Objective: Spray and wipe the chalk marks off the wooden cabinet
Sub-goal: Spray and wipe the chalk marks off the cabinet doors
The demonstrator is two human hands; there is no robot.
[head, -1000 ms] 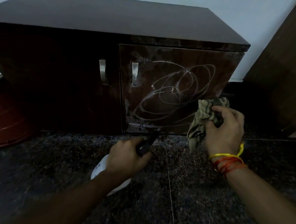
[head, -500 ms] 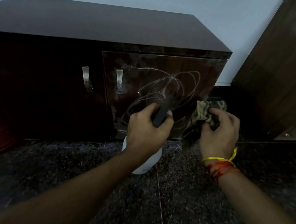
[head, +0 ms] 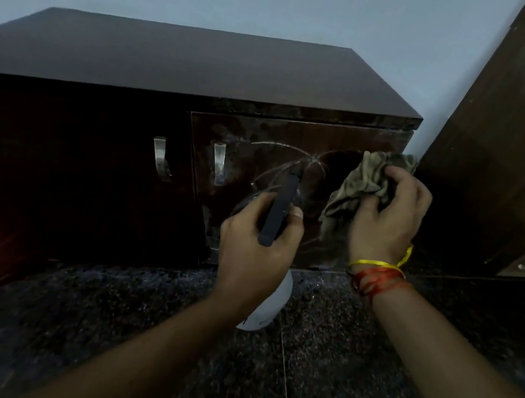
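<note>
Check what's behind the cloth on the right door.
The cloth, gripped by the right hand, covers the right cabinet door's right side. Chalk marks show leftward; any beneath are hidden.

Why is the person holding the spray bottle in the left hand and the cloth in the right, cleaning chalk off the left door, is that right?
Not quite. The head view shows the chalk marks on the right door, not the left. The left hand does hold the spray bottle, the right hand the cloth.

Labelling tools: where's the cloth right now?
Head view, right of centre: the cloth is bunched in the right hand, at the cabinet's chalked door, right of the spray bottle.
</note>
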